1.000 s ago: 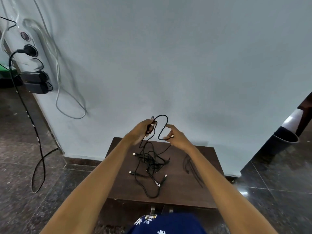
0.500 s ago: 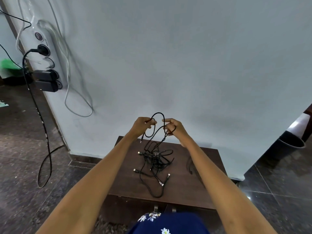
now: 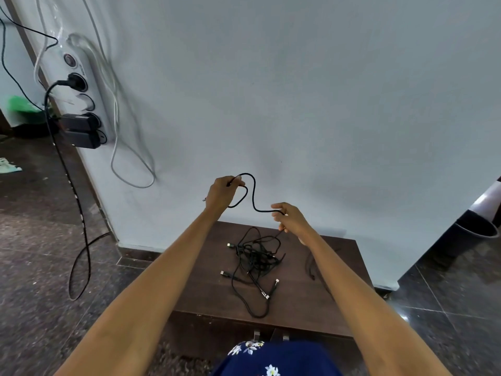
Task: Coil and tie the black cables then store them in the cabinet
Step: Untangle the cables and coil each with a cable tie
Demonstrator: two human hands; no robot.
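A thin black cable [image 3: 253, 195] is raised in front of the white wall, above a low dark wooden cabinet [image 3: 298, 308]. My left hand [image 3: 221, 192] grips a small loop of it. My right hand [image 3: 291, 221], lower and to the right, pinches the same cable, which sags between the hands and drops to a tangle of black cables [image 3: 254, 264] with silver plugs on the cabinet top. Another black cable [image 3: 310, 265] lies on the top, partly hidden behind my right forearm.
A white power strip [image 3: 81, 96] with black plugs hangs on the wall corner at left; a black cord [image 3: 81, 226] trails from it over the dark floor. A dark bin [image 3: 473, 236] stands at the right. Two metal handles [image 3: 271, 335] show on the cabinet front.
My hands have moved apart: the right one went down and to the right, drawing out a length of cable, while the left one keeps its loop. The view shifted slightly.
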